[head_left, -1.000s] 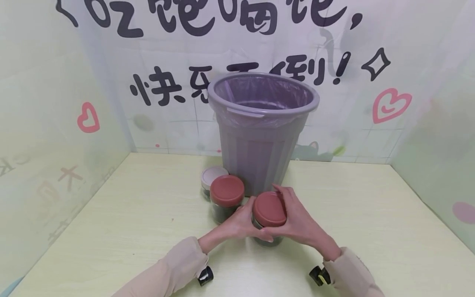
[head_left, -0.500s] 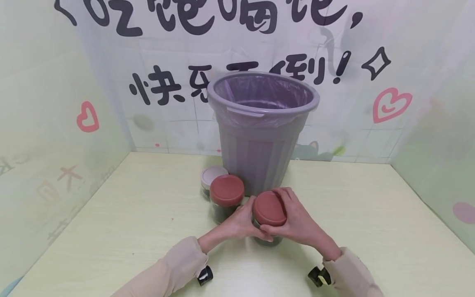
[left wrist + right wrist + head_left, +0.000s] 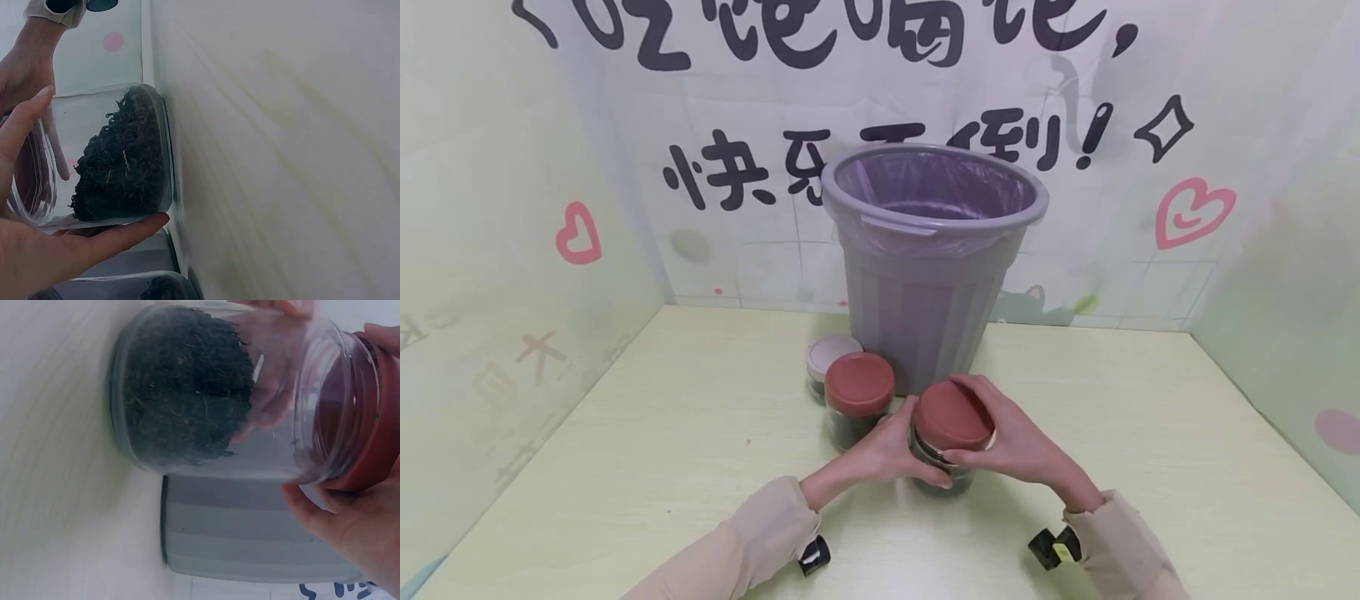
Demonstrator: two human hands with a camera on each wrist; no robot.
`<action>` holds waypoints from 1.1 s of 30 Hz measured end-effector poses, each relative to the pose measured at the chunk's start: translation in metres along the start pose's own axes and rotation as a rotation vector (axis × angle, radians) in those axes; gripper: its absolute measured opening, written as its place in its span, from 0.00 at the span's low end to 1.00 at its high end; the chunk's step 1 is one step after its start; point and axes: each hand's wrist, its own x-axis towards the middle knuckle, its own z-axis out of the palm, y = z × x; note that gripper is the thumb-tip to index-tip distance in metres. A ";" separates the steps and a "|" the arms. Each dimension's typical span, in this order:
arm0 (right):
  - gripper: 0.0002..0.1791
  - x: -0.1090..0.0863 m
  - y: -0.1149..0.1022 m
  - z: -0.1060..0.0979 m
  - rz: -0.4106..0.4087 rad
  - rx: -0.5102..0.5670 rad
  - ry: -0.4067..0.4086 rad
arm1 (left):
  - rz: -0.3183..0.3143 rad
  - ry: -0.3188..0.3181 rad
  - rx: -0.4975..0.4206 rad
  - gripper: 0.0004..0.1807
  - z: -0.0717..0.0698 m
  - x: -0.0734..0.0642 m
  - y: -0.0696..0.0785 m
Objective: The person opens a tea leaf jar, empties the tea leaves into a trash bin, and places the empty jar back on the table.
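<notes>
A clear glass jar (image 3: 942,485) stands on the table with dark, curly dried leaves (image 3: 187,387) in its lower part. My left hand (image 3: 886,450) grips its side, thumb and fingers wrapped round the glass. With my right hand (image 3: 1018,442) I hold the red lid (image 3: 953,412) by its edge, fingers at the far side and thumb at the near side. The lid sits tilted over the jar's mouth, its left side higher off the rim than before in the head view. In the right wrist view the glass neck (image 3: 322,406) shows beside the lid.
Another red-lidded jar (image 3: 859,383) stands left of the held one, close to my left hand. Behind it is a jar with a pale pink lid (image 3: 831,354). A grey lined bin (image 3: 925,308) rises just behind the jars, against the printed backdrop (image 3: 737,275).
The red lid has shifted right and tilted on the jar, with my right hand moving right along with it. My left hand and the jar have stayed in place.
</notes>
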 end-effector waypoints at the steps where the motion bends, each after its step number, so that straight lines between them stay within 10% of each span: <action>1: 0.40 0.000 0.000 -0.001 0.013 0.000 0.011 | -0.006 0.001 0.001 0.45 0.000 0.000 0.000; 12: 0.41 0.002 0.015 -0.018 0.204 -0.134 0.221 | -0.051 0.022 0.032 0.45 0.001 0.001 0.001; 33: 0.44 0.013 0.075 -0.023 0.264 -0.401 -0.005 | -0.067 0.034 0.039 0.46 0.002 0.001 0.002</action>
